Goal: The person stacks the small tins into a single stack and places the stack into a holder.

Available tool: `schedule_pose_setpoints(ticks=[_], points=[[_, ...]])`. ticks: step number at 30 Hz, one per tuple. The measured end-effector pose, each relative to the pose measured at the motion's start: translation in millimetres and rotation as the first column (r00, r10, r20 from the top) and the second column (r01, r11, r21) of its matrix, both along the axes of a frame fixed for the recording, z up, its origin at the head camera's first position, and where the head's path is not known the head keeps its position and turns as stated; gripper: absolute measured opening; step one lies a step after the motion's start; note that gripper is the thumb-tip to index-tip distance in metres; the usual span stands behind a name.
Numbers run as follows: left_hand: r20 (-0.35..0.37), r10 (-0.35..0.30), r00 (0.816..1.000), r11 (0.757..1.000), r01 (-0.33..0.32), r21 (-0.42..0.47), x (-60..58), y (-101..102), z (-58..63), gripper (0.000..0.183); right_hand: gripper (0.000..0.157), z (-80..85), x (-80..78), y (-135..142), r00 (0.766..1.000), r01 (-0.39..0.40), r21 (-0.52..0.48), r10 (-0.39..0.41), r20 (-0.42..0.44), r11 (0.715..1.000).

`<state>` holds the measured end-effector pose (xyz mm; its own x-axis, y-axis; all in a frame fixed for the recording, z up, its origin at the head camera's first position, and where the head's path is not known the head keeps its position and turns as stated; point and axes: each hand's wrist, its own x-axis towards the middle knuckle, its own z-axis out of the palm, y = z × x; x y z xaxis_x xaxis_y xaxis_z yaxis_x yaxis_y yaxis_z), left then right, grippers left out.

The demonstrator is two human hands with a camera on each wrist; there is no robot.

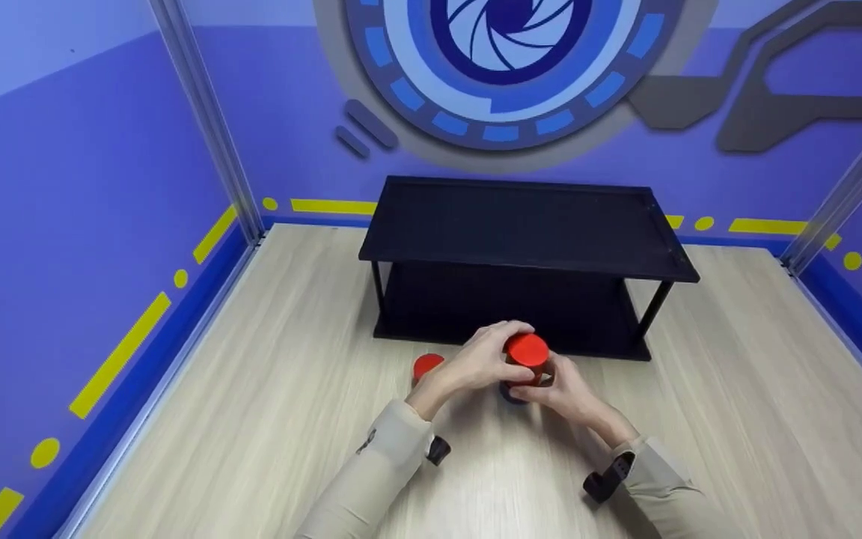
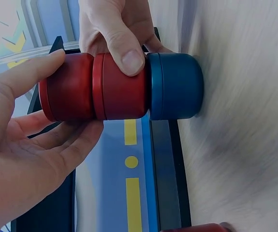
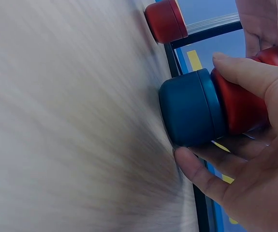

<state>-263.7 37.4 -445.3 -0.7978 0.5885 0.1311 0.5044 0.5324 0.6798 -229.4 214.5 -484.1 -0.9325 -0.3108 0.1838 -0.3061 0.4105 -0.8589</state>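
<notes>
Three small lidded tins form an upright stack in front of the shelf. At its base is a blue tin (image 2: pixel 180 87), its bottom right at the tabletop. Above it sits a middle red tin (image 2: pixel 122 96), and a second red tin (image 2: pixel 71 89) tops the column. My left hand (image 1: pixel 482 361) grips the top tin between thumb and fingers. With its thumb across the middle red tin, my right hand (image 1: pixel 572 391) holds the stack lower down, one fingertip close to the blue tin's base. Left of the stack stands another red tin (image 1: pixel 428 365), partly behind my left wrist.
A black two-level shelf (image 1: pixel 521 224) stands just behind the hands, its lower board (image 1: pixel 438 299) near the stack. Pale wood tabletop (image 1: pixel 251 419) extends around it. Blue-purple panels (image 1: pixel 102 224) with metal corner posts enclose the sides and back.
</notes>
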Motion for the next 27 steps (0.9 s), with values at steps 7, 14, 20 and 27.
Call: schedule_pose_setpoints(ticks=[7, 14, 20, 27], points=[[0.029, -0.019, 0.999, 1.0, 0.018, 0.006, -1.8, -5, -0.4, 0.072, 0.045, -12.1, -7.3, 4, 1.0, 0.02, 0.021, -0.019, -0.017, 1.0], [0.062, 0.014, 0.998, 1.0, -0.015, 0.015, -2.2, -37, -7.8, 0.08, 0.049, -31.4, -15.7, 10, 1.0, 0.003, -0.02, -0.003, -0.007, 1.0], [0.092, 0.092, 0.991, 0.993, -0.085, -0.081, -3.8, -74, -20.5, 0.078, 0.049, -31.9, -15.8, 9, 1.0, 0.005, -0.024, -0.005, 0.012, 1.0], [0.189, 0.118, 0.975, 0.983, -0.088, -0.159, -5.9, -101, -30.9, 0.086, 0.046, -26.5, -13.7, 7, 1.0, 0.006, 0.004, -0.006, -0.005, 1.0]])
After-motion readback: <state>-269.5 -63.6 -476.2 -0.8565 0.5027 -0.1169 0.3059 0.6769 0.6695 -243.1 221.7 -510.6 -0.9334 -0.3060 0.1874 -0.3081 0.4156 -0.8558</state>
